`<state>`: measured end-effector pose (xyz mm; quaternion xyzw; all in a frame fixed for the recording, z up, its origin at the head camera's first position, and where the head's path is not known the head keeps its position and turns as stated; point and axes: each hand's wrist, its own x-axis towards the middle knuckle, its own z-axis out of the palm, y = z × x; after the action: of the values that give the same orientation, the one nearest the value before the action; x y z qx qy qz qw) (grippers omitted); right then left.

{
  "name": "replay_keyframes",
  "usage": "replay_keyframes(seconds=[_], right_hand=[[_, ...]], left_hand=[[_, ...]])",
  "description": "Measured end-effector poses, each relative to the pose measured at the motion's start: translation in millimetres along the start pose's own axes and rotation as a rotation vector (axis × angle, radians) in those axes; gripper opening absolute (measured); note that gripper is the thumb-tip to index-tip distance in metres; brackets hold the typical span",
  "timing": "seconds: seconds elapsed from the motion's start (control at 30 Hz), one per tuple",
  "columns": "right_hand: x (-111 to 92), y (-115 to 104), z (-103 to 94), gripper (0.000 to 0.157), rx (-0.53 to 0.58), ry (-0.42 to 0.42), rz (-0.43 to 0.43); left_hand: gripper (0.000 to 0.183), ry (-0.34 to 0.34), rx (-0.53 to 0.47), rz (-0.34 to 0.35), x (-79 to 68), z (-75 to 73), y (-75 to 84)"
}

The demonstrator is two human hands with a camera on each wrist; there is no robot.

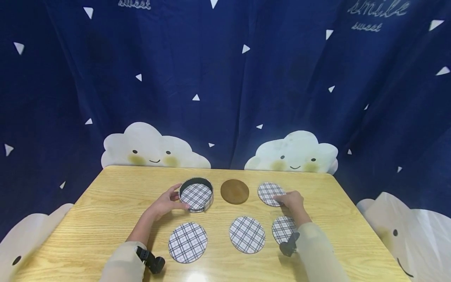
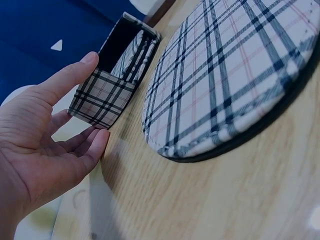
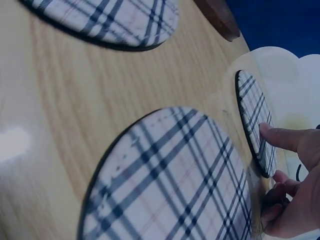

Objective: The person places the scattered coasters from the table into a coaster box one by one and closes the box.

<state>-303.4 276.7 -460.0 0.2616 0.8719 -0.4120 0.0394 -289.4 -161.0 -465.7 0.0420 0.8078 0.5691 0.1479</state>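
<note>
A round plaid coaster holder (image 1: pixel 209 204) with a dark inner wall has plaid coasters (image 1: pixel 195 194) lying inside it. My left hand (image 1: pixel 166 203) holds its left side, thumb at the upper rim and fingers lower on the wall, as the left wrist view shows. At the back right, my right hand (image 1: pixel 293 199) pinches the near right edge of a flat round plaid coaster (image 1: pixel 269 192). The thumb (image 3: pixel 280 136) lies on its top face; the other fingers are at its edge, partly hidden. This coaster appears to lie on the table.
A brown round wooden disc (image 1: pixel 234 191) lies between the holder and the pinched coaster. Nearer the front are three more plaid coasters: one at left (image 1: pixel 188 243), one in the middle (image 1: pixel 247 235), one by the right wrist (image 1: pixel 282 229). A blue curtain (image 1: pixel 225 86) hangs behind the wooden table (image 1: pixel 116 196).
</note>
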Motion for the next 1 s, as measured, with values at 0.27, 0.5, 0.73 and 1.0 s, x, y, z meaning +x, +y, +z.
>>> replay_keyframes(seconds=[0.27, 0.5, 0.73, 1.0], right_hand=[[0.9, -6.4, 1.9, 0.079, 0.037, 0.030, 0.102], [1.6, -8.0, 4.9, 0.063, 0.164, 0.020, 0.093], [2.6, -8.5, 5.4, 0.053, 0.281, 0.003, 0.056], [3.9, -5.6, 3.2, 0.058, 0.370, -0.033, 0.056]], left_hand=[[0.102, -0.007, -0.015, 0.011, -2.2, -1.5, 0.2], [0.102, -0.011, -0.009, 0.017, -2.4, -2.1, -1.4], [0.099, -0.009, -0.026, 0.040, -0.6, -2.2, -1.0], [0.101, -0.009, -0.020, 0.038, 1.3, -1.1, -2.0]])
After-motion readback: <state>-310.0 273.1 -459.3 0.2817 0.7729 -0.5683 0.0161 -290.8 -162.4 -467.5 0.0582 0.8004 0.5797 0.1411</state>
